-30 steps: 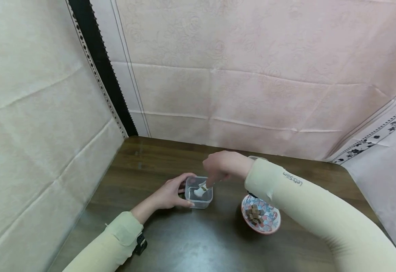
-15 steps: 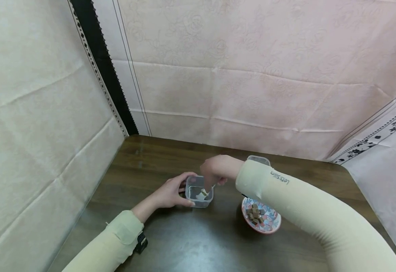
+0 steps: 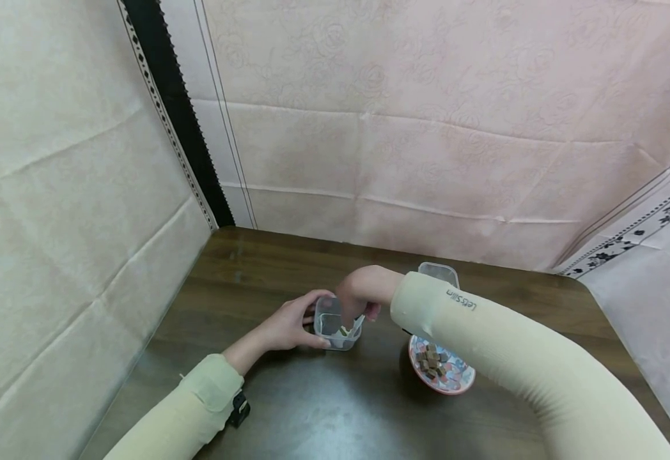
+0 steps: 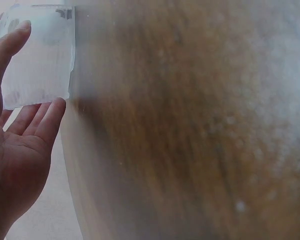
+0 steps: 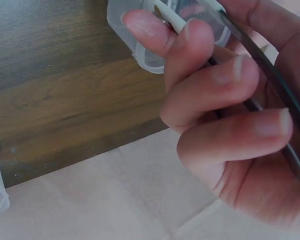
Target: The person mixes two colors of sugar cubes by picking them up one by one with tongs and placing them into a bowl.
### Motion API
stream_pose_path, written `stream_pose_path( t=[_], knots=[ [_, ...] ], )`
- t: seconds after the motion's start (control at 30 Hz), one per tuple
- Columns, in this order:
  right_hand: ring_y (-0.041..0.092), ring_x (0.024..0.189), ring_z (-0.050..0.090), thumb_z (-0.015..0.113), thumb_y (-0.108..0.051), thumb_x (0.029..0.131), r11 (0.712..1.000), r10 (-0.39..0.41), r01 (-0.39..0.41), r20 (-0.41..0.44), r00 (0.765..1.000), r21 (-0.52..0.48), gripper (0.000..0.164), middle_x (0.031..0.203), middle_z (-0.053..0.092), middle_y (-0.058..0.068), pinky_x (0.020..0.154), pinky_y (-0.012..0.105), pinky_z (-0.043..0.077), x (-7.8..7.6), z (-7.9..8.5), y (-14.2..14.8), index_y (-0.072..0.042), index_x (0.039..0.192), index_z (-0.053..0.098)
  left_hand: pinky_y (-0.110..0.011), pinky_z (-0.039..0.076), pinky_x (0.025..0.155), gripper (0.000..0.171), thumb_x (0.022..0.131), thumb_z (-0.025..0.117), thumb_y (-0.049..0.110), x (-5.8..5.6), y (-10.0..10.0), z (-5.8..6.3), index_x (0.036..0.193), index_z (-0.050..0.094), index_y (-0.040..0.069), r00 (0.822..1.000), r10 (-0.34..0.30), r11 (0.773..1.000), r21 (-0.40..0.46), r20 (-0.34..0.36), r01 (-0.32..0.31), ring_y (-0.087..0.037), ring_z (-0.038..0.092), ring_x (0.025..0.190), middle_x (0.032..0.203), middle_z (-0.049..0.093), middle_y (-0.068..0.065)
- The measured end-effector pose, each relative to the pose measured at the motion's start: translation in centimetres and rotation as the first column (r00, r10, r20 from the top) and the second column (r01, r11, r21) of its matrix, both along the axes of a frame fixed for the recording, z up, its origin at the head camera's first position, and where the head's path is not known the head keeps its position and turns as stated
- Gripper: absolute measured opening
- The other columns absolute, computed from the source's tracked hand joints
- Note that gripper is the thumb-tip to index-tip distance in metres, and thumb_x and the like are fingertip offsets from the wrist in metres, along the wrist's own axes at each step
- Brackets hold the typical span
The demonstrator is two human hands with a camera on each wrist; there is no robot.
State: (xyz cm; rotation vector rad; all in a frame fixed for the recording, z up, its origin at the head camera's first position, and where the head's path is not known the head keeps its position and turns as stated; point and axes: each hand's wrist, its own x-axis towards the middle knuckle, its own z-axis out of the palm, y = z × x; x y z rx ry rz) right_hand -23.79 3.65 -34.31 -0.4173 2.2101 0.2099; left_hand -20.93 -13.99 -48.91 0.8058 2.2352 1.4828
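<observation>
My left hand [image 3: 291, 326] grips a small clear plastic container [image 3: 341, 345] from its left side. In the left wrist view the thumb lies along one side of the container [image 4: 45, 60] and the fingers on another. My right hand [image 3: 364, 287] bends down over the container's opening. It holds dark-handled tongs [image 5: 262, 60] with white ends, the fingers curled round the handles. One index finger [image 5: 145, 30] points along toward the container. The white ends dip inside the container, partly hidden by the hand; what lies between them cannot be made out.
A patterned bowl [image 3: 458, 380] with several brown cubes [image 3: 429, 364] stands right of the container, below the right forearm. Behind that forearm is another clear plastic container [image 3: 438, 271]. The dark wooden table [image 3: 260, 262] meets pale cloth [image 3: 427, 179] at its back edge.
My right hand has moved slightly left and down, tilting the tongs so their white ends are lower in the container. The second container has come more into view. My left hand keeps its hold.
</observation>
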Motion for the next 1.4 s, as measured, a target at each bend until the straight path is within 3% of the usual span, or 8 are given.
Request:
stream_pose_path(
  t=[0.23,0.57,0.73,0.83,0.93,1.03,1.1,1.4],
  knots=[
    [0.012,0.053,0.054,0.075,-0.027,0.098,0.999,-0.009,0.008,0.013,1.000,0.033,0.025,0.069,0.058,0.003,0.051,0.022,0.047,0.0,-0.2,-0.4,-0.005,0.103,0.065,-0.045,0.051,0.113,0.086,0.085,0.092,0.010,0.0,0.0,0.2,0.156,0.045,0.015,1.000,0.008,1.000,-0.008,0.002,-0.008,-0.036,0.052,0.144,0.155,0.052,-0.015],
    [0.012,0.060,0.061,0.076,-0.022,0.098,0.999,0.020,-0.019,-0.018,1.000,0.034,0.028,0.105,0.066,0.006,0.066,0.025,0.058,0.3,0.0,-0.7,-0.009,0.119,0.063,-0.042,0.051,0.113,0.090,0.085,0.092,0.011,0.1,0.0,0.0,0.159,0.041,0.010,1.000,0.011,1.000,-0.008,-0.003,-0.011,-0.035,0.053,0.144,0.156,0.051,-0.017],
    [0.009,0.052,0.056,0.076,-0.025,0.098,0.998,0.059,-0.058,-0.038,0.998,0.027,0.022,0.080,0.066,0.001,0.055,0.021,0.051,0.3,-0.2,-0.7,-0.009,0.108,0.065,-0.042,0.051,0.113,0.091,0.085,0.092,0.009,0.1,0.0,0.0,0.159,0.041,0.009,1.000,0.008,1.000,-0.001,-0.004,-0.008,-0.035,0.053,0.144,0.157,0.050,-0.018],
    [0.008,0.047,0.051,0.073,-0.026,0.100,0.994,0.109,-0.108,-0.038,0.993,0.012,0.027,0.073,0.064,-0.001,0.048,0.019,0.045,0.2,-0.4,-0.9,-0.010,0.120,0.067,-0.041,0.051,0.113,0.092,0.085,0.092,0.010,0.1,-0.1,0.0,0.161,0.039,0.009,1.000,0.006,1.000,0.003,0.009,-0.007,-0.035,0.052,0.145,0.158,0.050,-0.017],
    [0.008,0.046,0.050,0.073,-0.027,0.101,0.990,0.140,-0.140,-0.037,0.989,-0.011,0.024,0.072,0.064,-0.002,0.047,0.020,0.045,0.1,-0.5,-1.2,-0.014,0.121,0.069,-0.042,0.051,0.114,0.094,0.086,0.092,0.011,0.2,-0.1,0.1,0.163,0.038,0.010,1.000,0.004,1.000,0.001,0.024,-0.004,-0.034,0.052,0.146,0.158,0.051,-0.015],
    [0.009,0.046,0.048,0.071,-0.028,0.102,0.984,0.175,-0.175,-0.040,0.984,-0.009,0.016,0.062,0.063,-0.002,0.046,0.022,0.044,0.0,-0.4,-1.5,-0.012,0.098,0.073,-0.045,0.050,0.114,0.093,0.087,0.091,0.013,0.2,-0.1,0.2,0.163,0.037,0.010,1.000,0.000,1.000,0.001,0.026,0.000,-0.033,0.052,0.146,0.157,0.052,-0.014],
    [0.009,0.046,0.047,0.071,-0.029,0.102,0.982,0.190,-0.190,-0.052,0.980,-0.004,0.022,0.062,0.064,-0.003,0.047,0.023,0.043,0.0,-0.4,-1.5,-0.011,0.090,0.073,-0.045,0.050,0.114,0.093,0.087,0.091,0.013,0.2,-0.1,0.2,0.163,0.038,0.011,1.000,-0.002,1.000,0.000,0.022,0.002,-0.033,0.052,0.146,0.157,0.052,-0.014],
    [0.007,0.045,0.050,0.072,-0.031,0.100,0.969,0.238,-0.244,-0.142,0.961,-0.025,0.017,0.067,0.067,-0.005,0.047,0.022,0.045,-0.3,-0.7,-0.4,-0.016,0.093,0.068,-0.045,0.051,0.114,0.093,0.087,0.092,0.015,0.3,-0.1,0.3,0.163,0.038,0.011,1.000,0.005,1.000,-0.030,0.003,-0.005,-0.035,0.050,0.146,0.160,0.047,-0.017]
  ],
)
